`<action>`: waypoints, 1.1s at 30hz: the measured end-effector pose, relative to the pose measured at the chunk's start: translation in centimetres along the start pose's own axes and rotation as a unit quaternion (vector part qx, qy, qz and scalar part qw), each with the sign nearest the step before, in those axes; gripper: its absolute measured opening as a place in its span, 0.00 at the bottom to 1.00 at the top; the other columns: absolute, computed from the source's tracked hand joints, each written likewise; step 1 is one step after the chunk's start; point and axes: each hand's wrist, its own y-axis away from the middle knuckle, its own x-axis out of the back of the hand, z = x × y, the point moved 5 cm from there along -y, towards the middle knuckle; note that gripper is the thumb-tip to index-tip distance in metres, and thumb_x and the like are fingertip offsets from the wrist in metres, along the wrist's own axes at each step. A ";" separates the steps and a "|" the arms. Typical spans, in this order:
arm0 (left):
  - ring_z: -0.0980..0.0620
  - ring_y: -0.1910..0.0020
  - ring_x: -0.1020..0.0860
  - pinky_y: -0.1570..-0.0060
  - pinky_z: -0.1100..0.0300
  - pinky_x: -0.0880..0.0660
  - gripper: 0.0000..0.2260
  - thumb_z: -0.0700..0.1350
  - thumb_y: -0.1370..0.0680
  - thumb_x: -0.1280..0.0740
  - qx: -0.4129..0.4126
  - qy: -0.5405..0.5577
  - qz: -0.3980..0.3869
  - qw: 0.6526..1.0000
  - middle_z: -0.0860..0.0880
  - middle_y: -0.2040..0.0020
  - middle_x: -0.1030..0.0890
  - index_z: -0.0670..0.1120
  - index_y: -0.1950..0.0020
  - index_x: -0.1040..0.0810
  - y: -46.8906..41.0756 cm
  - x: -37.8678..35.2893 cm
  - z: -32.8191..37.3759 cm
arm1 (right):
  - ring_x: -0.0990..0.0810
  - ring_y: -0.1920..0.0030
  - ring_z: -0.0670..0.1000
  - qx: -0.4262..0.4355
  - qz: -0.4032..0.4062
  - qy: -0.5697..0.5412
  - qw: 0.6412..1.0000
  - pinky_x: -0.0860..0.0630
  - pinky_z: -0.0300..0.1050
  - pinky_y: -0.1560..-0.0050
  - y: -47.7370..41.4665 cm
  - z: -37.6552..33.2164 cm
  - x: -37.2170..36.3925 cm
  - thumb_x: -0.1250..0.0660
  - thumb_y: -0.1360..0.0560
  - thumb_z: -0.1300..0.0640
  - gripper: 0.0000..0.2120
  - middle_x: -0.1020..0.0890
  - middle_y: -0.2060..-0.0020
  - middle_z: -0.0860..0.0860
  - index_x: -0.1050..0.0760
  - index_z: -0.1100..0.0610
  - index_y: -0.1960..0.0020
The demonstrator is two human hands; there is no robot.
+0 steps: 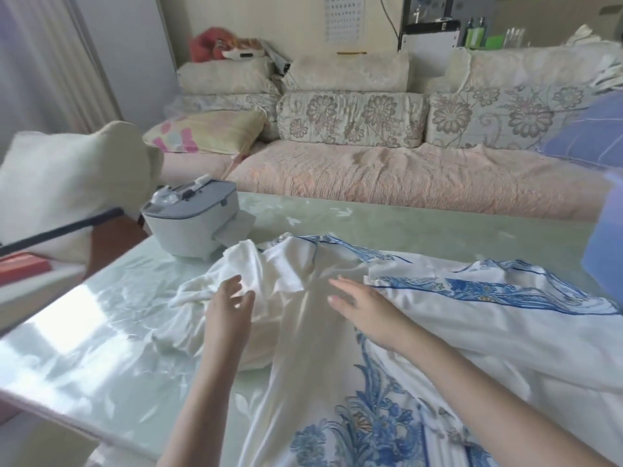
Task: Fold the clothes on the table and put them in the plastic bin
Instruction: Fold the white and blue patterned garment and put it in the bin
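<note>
Since both garments lie unfolded on the glossy pale-green table [84,315], folding seems barely begun: one crumpled plain white cotton top [195,291] and one white satin robe with blue floral print [472,332]. The left hand [229,305] and right hand [364,305] spread straight-fingered over them, gripping nothing. One grey-lidded white plastic box [192,227] stands nearby.

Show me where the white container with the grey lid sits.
In the head view, the white container with the grey lid stands on the pale green glass table, far left, just beyond the crumpled white cloth by the left hand.
</note>
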 end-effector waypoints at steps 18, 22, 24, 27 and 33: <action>0.49 0.60 0.21 0.64 0.60 0.27 0.09 0.39 0.28 0.31 0.028 0.157 -0.037 0.986 0.50 0.61 0.20 0.47 0.49 0.20 -2.2 -3.2 -0.8 | 0.26 0.37 0.54 -0.038 0.040 -0.117 0.992 0.32 0.39 0.44 -13.4 -7.9 -4.2 0.36 0.23 0.56 0.18 0.23 0.37 0.57 0.26 0.63 0.35; 0.49 0.59 0.22 0.61 0.54 0.22 0.16 0.39 0.28 0.31 0.069 0.190 -0.021 0.979 0.48 0.53 0.23 0.48 0.42 0.31 -1.9 -3.3 -0.9 | 0.26 0.37 0.59 -0.060 0.009 -0.097 0.993 0.31 0.49 0.37 -14.8 -9.2 -5.2 0.33 0.24 0.54 0.22 0.24 0.38 0.61 0.27 0.69 0.37; 0.49 0.61 0.23 0.61 0.56 0.24 0.22 0.38 0.27 0.30 0.092 0.216 -0.008 0.972 0.49 0.56 0.23 0.45 0.38 0.37 -2.0 -3.2 -1.2 | 0.25 0.37 0.59 -0.069 0.002 -0.084 0.994 0.30 0.47 0.39 -15.3 -9.8 -5.5 0.31 0.25 0.52 0.25 0.24 0.38 0.60 0.29 0.69 0.37; 0.52 0.65 0.24 0.61 0.57 0.26 0.31 0.38 0.29 0.28 0.109 0.229 -0.025 0.967 0.48 0.61 0.20 0.41 0.32 0.42 -2.0 -3.2 -1.2 | 0.23 0.47 0.55 -0.086 0.009 -0.073 0.994 0.27 0.43 0.53 -16.2 -10.6 -5.9 0.27 0.29 0.48 0.24 0.23 0.46 0.57 0.29 0.60 0.40; 0.55 0.74 0.40 0.71 0.59 0.42 0.15 0.36 0.32 0.31 0.047 0.207 -0.079 0.974 0.49 0.75 0.34 0.43 0.70 0.36 -1.5 -3.2 0.2 | 0.18 0.52 0.54 -0.076 0.126 -0.105 0.983 0.24 0.42 0.52 -16.7 -11.1 -4.4 0.29 0.30 0.57 0.03 0.16 0.54 0.53 0.20 0.54 0.57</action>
